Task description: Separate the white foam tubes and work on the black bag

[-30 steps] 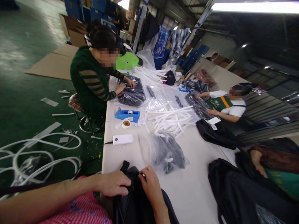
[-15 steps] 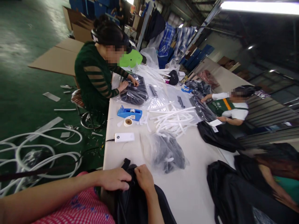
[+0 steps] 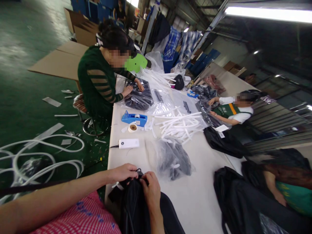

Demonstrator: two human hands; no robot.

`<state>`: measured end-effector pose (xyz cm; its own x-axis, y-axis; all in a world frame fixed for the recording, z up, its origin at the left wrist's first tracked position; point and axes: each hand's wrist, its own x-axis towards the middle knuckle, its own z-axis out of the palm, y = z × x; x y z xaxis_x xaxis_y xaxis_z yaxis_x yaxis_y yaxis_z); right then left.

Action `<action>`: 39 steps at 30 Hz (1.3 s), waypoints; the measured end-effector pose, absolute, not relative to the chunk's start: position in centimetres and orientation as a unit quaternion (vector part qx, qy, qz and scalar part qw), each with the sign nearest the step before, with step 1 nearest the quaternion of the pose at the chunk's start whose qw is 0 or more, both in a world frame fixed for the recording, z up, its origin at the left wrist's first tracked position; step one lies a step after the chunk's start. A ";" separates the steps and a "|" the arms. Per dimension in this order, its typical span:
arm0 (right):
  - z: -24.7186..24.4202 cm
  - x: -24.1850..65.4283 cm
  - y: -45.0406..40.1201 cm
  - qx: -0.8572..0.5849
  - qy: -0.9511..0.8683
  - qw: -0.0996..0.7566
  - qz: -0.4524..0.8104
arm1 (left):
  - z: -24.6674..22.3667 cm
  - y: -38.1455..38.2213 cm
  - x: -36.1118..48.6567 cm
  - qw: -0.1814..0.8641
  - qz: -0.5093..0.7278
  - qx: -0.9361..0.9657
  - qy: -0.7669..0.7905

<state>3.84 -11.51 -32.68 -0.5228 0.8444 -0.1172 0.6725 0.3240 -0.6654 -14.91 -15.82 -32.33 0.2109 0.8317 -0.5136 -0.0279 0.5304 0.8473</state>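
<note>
A black bag with a smooth, folded surface lies at the near edge of the table, right in front of me. At its top end, the fingers of my left hand pinch a small dark loop. My right hand is closed on the top edge of the same bag, close beside the left. What its fingertips press on is partly hidden. A small white tag shows below my left wrist. Farther up the table lies a clear plastic bag with something dark grey inside.
A white power bank, a tape roll and a blue tape dispenser line the left side. White tubes are heaped mid-table. Co-workers handle dark wrapped goods across it. Black bags lie at right; white hose coils on the floor.
My left hand has risen slightly and now pinches the loop at the bag's top. My right hand's fingers have shifted closer to it. The co-worker at right has brought both hands onto the wrapped item.
</note>
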 end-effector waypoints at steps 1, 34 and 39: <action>-32.8 4.0 -11.4 -0.469 -0.803 0.132 0.345 | -32.6 -15.6 -14.8 0.675 0.307 0.381 0.552; -33.6 5.0 -10.3 -0.433 -0.771 0.149 0.442 | -34.5 -12.7 -14.8 0.620 0.217 0.570 0.493; -33.3 5.4 -10.4 -0.430 -0.758 0.138 0.472 | -34.2 -13.5 -14.0 0.587 0.216 0.575 0.528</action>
<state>5.39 -10.37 -33.35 -0.5929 0.7811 -0.1961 0.5207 0.1862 -0.8332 -14.00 -13.45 -34.23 0.3490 0.8606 -0.3710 0.3535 0.2457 0.9026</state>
